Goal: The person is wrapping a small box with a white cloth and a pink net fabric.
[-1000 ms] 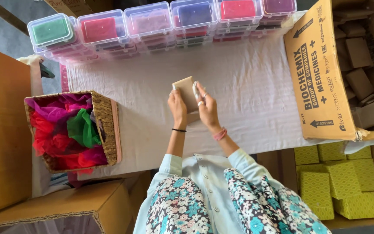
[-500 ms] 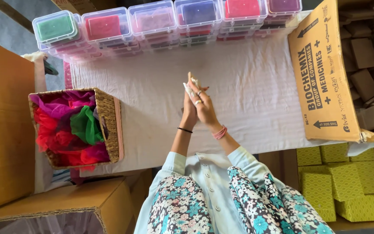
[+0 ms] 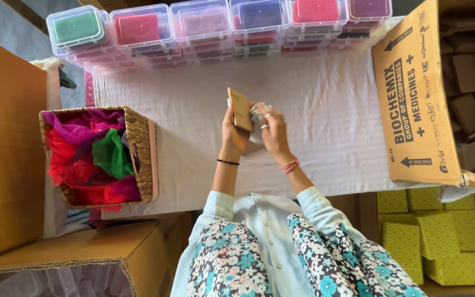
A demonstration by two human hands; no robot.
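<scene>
White-clothed table point(image 3: 325, 126), grey floor point(image 3: 6, 25), soft daylight

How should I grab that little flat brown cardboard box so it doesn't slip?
Probably pinch the small flat brown cardboard box across its two broad faces, coming from below as the left hand does. It stands nearly on edge, thin side toward the camera, so the wide faces give the fingers most surface. The right hand is beside it.

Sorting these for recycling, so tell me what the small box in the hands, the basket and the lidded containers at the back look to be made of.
Small box, held in the left hand: plain brown card, matte, probably paperboard.
Basket: woven natural fibre, wicker or similar, judging by the ribbed tan weave.
Lidded containers: clear plastic, glossy; the coloured contents show through the walls.
</scene>
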